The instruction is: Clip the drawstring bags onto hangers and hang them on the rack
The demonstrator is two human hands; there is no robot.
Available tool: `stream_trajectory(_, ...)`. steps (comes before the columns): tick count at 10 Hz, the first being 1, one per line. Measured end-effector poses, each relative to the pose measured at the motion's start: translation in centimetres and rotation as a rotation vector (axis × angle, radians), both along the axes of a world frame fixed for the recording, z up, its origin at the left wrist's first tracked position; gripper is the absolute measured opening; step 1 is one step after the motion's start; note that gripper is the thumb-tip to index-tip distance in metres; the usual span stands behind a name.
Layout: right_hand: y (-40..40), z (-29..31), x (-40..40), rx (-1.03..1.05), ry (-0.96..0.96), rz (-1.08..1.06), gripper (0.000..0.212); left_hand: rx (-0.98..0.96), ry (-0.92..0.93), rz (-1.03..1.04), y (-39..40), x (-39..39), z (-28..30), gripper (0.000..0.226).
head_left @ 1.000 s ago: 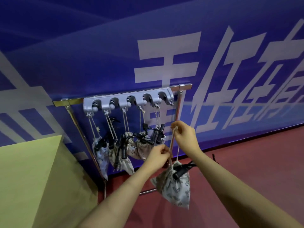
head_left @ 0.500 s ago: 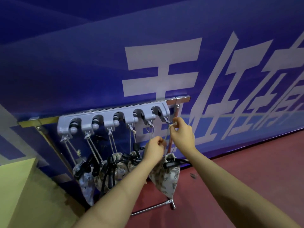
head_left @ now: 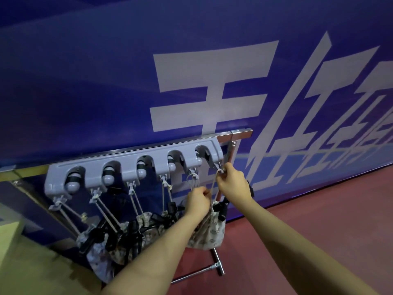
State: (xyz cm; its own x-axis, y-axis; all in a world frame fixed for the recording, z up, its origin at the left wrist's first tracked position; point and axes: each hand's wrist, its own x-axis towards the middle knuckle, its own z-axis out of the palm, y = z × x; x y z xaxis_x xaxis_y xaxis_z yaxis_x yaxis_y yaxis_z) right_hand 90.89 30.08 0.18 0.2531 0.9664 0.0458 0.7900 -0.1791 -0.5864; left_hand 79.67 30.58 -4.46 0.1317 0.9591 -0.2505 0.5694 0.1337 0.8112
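Observation:
A grey hook rail with several hooks is fixed to a chrome rack bar. Several patterned drawstring bags with black clip hangers hang from its hooks by their cords. My right hand pinches the top of a cord at the rightmost hook. My left hand grips the same cord lower down. Below both hands hangs a patterned bag with a black clip hanger on it.
A blue banner wall with white characters stands right behind the rack. The rack's chrome foot rests on red floor. A yellow-green box sits at the lower left.
Both hands rose with the bag toward the rightmost hook; my right hand now holds the cord loop at the hook. The view shifted, so the rack sits lower and further left.

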Motion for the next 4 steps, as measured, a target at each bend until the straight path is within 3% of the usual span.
stream_trajectory(2,-0.7,-0.1,0.4,-0.058,0.038,0.052,0.023,0.008,-0.019,0.022,-1.2,0.3,1.3,0.022)
stream_trajectory(4,-4.2,1.4,0.2,-0.025,0.12,0.017,0.019,0.09,-0.002,0.089,-4.2,-1.8,4.1,0.023)
